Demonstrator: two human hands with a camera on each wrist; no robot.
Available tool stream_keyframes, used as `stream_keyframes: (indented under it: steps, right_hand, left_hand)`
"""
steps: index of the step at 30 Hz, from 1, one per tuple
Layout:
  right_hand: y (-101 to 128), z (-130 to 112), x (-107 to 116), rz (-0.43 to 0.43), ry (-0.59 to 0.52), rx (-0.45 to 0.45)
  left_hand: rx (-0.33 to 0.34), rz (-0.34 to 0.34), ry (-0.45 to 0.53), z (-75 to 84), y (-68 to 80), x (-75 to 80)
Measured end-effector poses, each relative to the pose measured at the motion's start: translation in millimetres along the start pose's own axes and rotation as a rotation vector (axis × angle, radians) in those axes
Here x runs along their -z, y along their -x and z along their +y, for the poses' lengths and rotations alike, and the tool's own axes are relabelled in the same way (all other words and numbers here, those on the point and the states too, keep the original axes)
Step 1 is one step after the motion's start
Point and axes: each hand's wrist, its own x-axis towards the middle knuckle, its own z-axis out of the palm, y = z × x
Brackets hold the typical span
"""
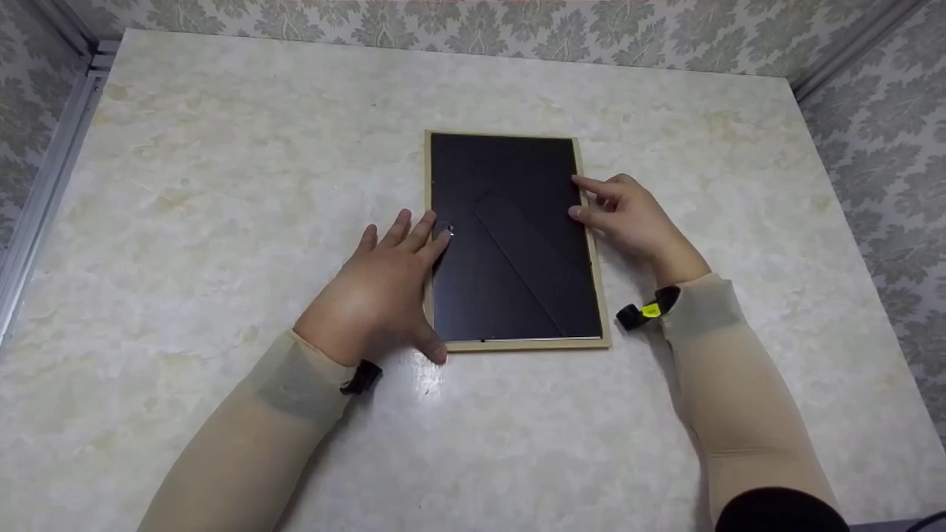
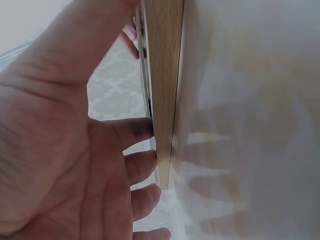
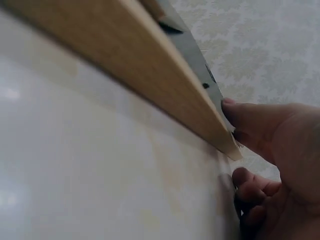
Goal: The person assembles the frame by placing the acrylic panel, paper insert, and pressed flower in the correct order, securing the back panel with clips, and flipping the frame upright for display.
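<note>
A picture frame point(image 1: 517, 281) lies on the table with its black back facing up, edged by a thin light wood border. A diagonal line on the back marks the outline of a stand leg, lying flat. My left hand point(image 1: 380, 284) spreads along the left side, fingers extended to the wooden rim and the thumb by the near left corner. In the left wrist view the fingertips meet the wooden edge point(image 2: 165, 75). At the right side, my right hand point(image 1: 628, 218) touches the back's edge with thumb and index finger, held apart; its other fingers are bent underneath.
The marbled pale table point(image 1: 244, 148) extends around the frame on all sides. Patterned wallpaper point(image 1: 473, 26) stands behind its far edge and on both sides. Each wrist wears a black strap; the right one has a yellow patch point(image 1: 651, 309).
</note>
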Motion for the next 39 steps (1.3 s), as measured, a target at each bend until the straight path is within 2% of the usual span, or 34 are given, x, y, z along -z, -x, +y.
stream_keyframes:
  steps: [6, 12, 14, 19, 23, 26, 33, 39]
  right_hand:
    - [-4.6, -12.5, 0.7, -0.062, 0.167, -0.045]
    - [-10.6, -16.7, 8.2, -0.088, 0.199, -0.048]
    - [-12.9, -15.4, 9.7, -0.078, 0.184, -0.031]
    - [-16.5, -12.4, 10.0, -0.053, 0.161, 0.027]
    - [-22.0, -14.7, 10.9, -0.052, 0.158, 0.054]
    - [-30.6, -17.2, 11.5, -0.072, 0.114, 0.045]
    - [-42.0, -15.6, 11.5, -0.122, 0.084, -0.01]
    - [-49.8, -18.8, 10.0, -0.137, 0.085, -0.019]
  left_hand:
    - [-0.015, 0.005, 0.0, 1.1, 0.6, 0.4]
    - [-0.015, 0.019, 0.019, -1.8, 0.1, 4.7]
    - [-0.024, 0.047, 0.035, -5.4, -2.9, 9.2]
    - [-0.09, 0.156, 0.099, -26.9, -23.0, 19.2]
    - [-0.087, 0.145, 0.153, -47.9, -43.2, 24.9]
    - [-0.087, 0.127, 0.174, -59.1, -56.2, 29.8]
    - [-0.132, 0.133, 0.238, -68.1, -76.7, 33.9]
    - [-0.141, 0.155, 0.216, -72.8, -79.7, 36.3]
